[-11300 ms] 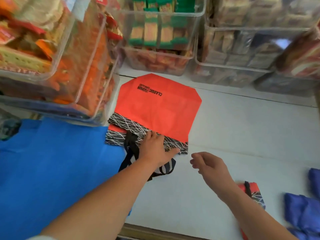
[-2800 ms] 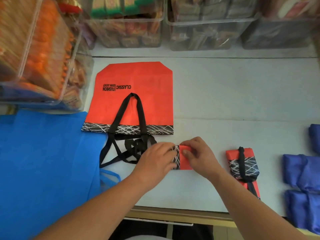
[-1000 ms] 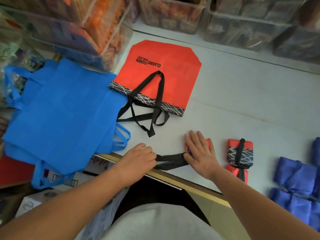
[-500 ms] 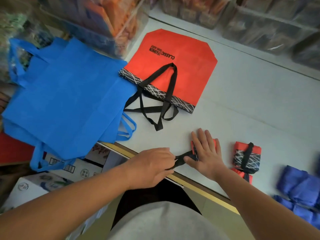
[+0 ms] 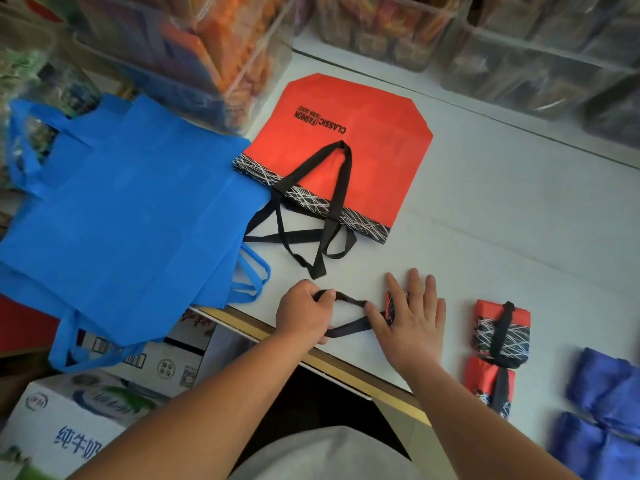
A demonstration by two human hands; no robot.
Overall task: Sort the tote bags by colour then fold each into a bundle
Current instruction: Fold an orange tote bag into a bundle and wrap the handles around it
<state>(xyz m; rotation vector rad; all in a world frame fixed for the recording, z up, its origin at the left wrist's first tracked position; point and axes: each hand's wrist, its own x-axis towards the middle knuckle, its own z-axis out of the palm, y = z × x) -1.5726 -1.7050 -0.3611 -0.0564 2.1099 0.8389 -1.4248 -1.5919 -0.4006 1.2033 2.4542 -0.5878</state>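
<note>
A right hand (image 5: 410,320), fingers spread flat, pins a folded red bundle (image 5: 393,299) at the near edge of the counter (image 5: 502,220) while the left hand (image 5: 303,315) grips its black handle loop (image 5: 349,330). The tying step appears in hand; next, the loop likely needs wrapping round the bundle.

The white table (image 5: 502,209) holds a flat red tote (image 5: 374,140); blue totes (image 5: 131,209) overhang its edge; red bundles (image 5: 502,327) near violet bundles (image 5: 602,386).
</note>
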